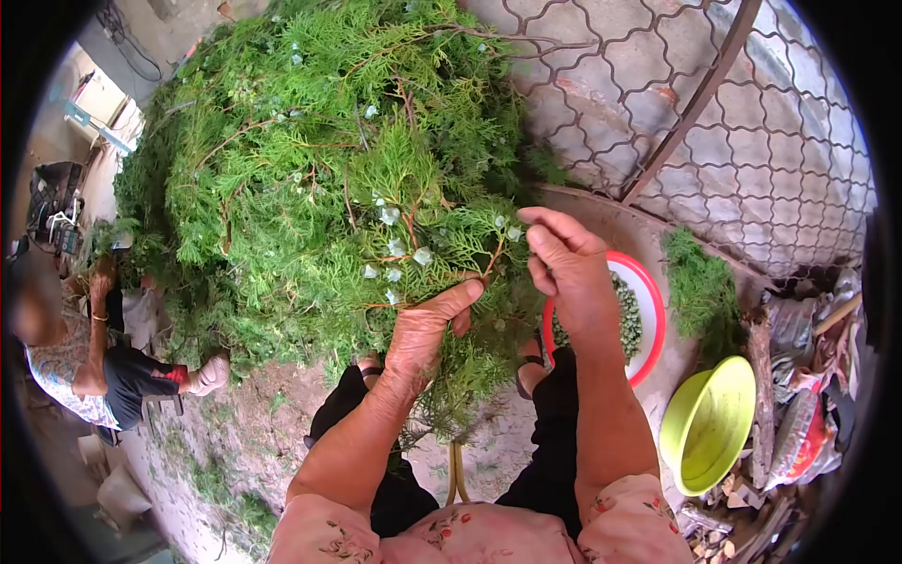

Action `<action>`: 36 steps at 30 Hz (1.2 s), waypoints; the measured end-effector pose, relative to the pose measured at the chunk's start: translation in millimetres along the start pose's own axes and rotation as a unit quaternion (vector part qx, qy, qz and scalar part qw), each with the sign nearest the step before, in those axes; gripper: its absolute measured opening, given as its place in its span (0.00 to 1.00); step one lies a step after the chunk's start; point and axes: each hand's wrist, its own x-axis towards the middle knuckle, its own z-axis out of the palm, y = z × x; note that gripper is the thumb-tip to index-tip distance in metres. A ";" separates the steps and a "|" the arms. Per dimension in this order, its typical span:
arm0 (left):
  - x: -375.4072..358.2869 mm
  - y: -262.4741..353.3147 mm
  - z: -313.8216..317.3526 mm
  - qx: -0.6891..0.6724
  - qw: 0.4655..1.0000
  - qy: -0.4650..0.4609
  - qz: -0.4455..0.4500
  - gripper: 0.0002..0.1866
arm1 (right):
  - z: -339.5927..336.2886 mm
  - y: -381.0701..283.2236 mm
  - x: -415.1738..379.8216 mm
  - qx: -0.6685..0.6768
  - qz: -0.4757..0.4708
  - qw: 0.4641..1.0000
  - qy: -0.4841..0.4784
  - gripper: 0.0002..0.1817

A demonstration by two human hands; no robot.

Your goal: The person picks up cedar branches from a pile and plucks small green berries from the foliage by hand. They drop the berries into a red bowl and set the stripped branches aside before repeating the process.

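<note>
Seen from the head camera, two bare hands work at a leafy sprig (496,256) just above center, before a heap of green branches (282,160) that fills ten to twelve o'clock. The left hand (427,324), toward seven o'clock, is nearly closed, its thumb and forefinger clamped on the stem. The right hand (573,268), apart from it at two o'clock, curls partly open, thumb and forefinger almost meeting beside a pale cone (514,233) at the sprig's end; whether they touch or hold it, one cannot tell.

The step in hand appears to be handling the cone-bearing tip. Taking hold of that cone would call for a steady stem and a closer right-hand pinch.

A red-rimmed basin (660,320) of small green pieces (628,315) sits at three to four o'clock, partly behind the right forearm, with a yellow-green basin (716,423) at four. Toward nine o'clock, another person (70,352) sits beside the heap.
</note>
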 end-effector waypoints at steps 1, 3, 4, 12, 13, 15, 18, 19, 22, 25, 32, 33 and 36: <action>-0.6 -0.2 0.5 -0.001 1.000 0.003 -0.004 0.13 | 3.1 0.7 -0.8 0.000 0.000 1.000 0.001 0.11; -1.2 -0.8 1.0 0.004 1.000 0.000 -0.001 0.13 | 7.0 2.4 -2.0 -0.038 0.020 0.999 0.006 0.09; -1.2 -1.1 1.1 0.008 1.000 -0.002 0.003 0.13 | 7.4 7.4 0.1 -0.050 0.008 0.999 0.020 0.08; -3.4 -4.1 -3.0 0.017 1.000 -0.007 0.013 0.13 | -14.8 -7.1 13.1 0.209 -0.036 0.976 0.051 0.09; -3.3 -3.4 -3.3 0.021 1.000 -0.008 0.009 0.13 | -15.4 -8.0 11.9 0.209 -0.037 0.976 0.052 0.09; -1.9 -3.5 -5.0 0.022 1.000 -0.013 0.009 0.13 | -15.4 -8.6 9.5 0.271 0.014 0.962 -0.010 0.07; -2.0 -4.0 -4.4 0.032 0.999 -0.021 0.023 0.13 | -10.5 -12.8 3.7 0.039 -0.009 0.999 -0.010 0.09; -2.4 -4.1 -3.6 0.042 0.998 -0.026 0.037 0.13 | -10.0 -14.1 3.5 0.039 -0.009 0.999 -0.009 0.09; -4.5 -3.0 -1.9 0.064 0.997 -0.024 0.039 0.12 | -10.6 -20.0 1.4 -0.141 -0.043 0.985 -0.095 0.15; -3.2 -4.0 -3.7 0.069 0.996 -0.032 0.045 0.11 | -15.8 -22.3 1.9 -0.162 -0.023 0.977 -0.138 0.13; -3.4 -0.3 -1.6 0.074 0.996 -0.037 0.029 0.12 | -16.9 -13.9 1.2 -0.220 -0.043 0.969 -0.105 0.10; -4.2 1.6 0.5 0.064 0.997 -0.027 0.028 0.12 | -16.0 -13.2 0.3 -0.188 -0.025 0.979 -0.077 0.09; -1.1 -1.0 -0.1 0.057 0.998 -0.016 0.031 0.12 | -10.1 -3.1 1.8 -0.112 -0.012 0.994 0.007 0.07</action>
